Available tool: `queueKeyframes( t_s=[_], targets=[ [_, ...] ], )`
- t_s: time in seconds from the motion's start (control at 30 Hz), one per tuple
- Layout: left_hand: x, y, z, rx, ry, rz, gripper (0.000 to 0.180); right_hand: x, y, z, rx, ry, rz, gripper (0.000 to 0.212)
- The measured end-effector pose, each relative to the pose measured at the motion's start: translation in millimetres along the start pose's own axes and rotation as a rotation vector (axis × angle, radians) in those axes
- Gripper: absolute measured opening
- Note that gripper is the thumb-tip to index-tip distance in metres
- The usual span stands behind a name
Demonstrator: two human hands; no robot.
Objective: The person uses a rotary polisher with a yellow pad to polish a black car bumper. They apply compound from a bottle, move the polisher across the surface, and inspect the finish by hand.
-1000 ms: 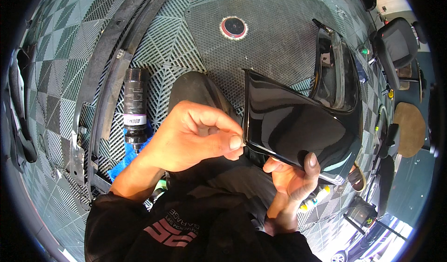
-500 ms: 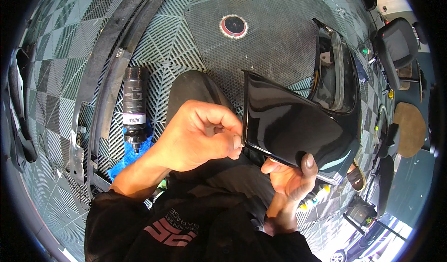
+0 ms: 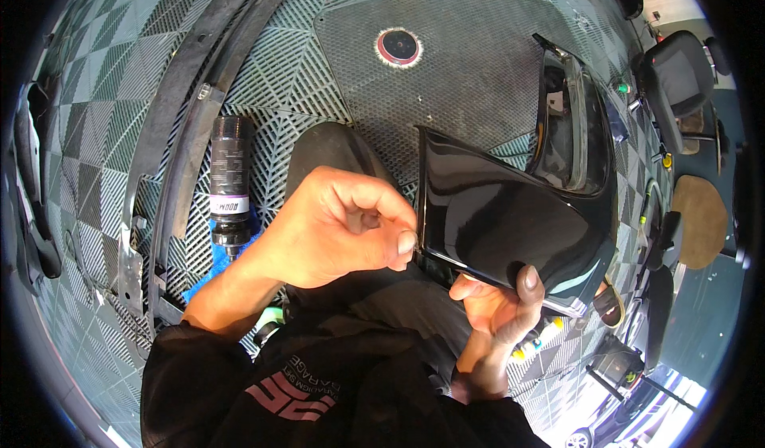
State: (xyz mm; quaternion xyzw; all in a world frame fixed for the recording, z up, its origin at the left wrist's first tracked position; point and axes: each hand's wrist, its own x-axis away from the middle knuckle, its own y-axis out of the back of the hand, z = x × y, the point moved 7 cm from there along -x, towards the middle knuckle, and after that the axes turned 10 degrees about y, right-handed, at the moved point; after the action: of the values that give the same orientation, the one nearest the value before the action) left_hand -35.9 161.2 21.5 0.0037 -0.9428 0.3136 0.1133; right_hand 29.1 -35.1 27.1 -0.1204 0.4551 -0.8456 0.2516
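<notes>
A glossy black car body panel (image 3: 502, 217) rests across my lap, its narrow edge facing left and a framed opening at its far right end. My left hand (image 3: 339, 229) is closed in a pinch, thumb against bent forefinger, right at that left edge. Whatever lies between the fingertips is too small to make out. My right hand (image 3: 502, 309) supports the panel by its near edge, the thumb up against its glossy face and the other fingers partly hidden underneath.
A dark bottle (image 3: 231, 161) lies left on a blue cloth (image 3: 209, 277), beside long dark strips (image 3: 179, 129). Ahead, a round pad (image 3: 398, 47) sits on a dark mat (image 3: 470, 66). A yellow-capped bottle (image 3: 530, 348) is by my right wrist; a chair (image 3: 677, 82) stands right.
My left hand has shifted slightly and its thumb has rolled, with the nail now facing up more. A green item by my left forearm shows more. The right hand stays on the panel.
</notes>
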Motion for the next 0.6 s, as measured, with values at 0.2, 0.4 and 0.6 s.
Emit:
queueKeyframes(
  t_s=[0.2,0.4,0.6],
  targets=[
    [-4,-9,9,0.088,-0.119,0.023,0.008,0,2,5,0.058,0.011,-0.023,0.063],
    [-5,-8,2,0.053,-0.076,0.071,0.016,-1,1,10,0.069,0.033,-0.009,0.065],
    [-7,-4,6,0.117,-0.075,0.137,0.009,1,3,6,0.099,0.023,-0.003,0.064]
  ],
)
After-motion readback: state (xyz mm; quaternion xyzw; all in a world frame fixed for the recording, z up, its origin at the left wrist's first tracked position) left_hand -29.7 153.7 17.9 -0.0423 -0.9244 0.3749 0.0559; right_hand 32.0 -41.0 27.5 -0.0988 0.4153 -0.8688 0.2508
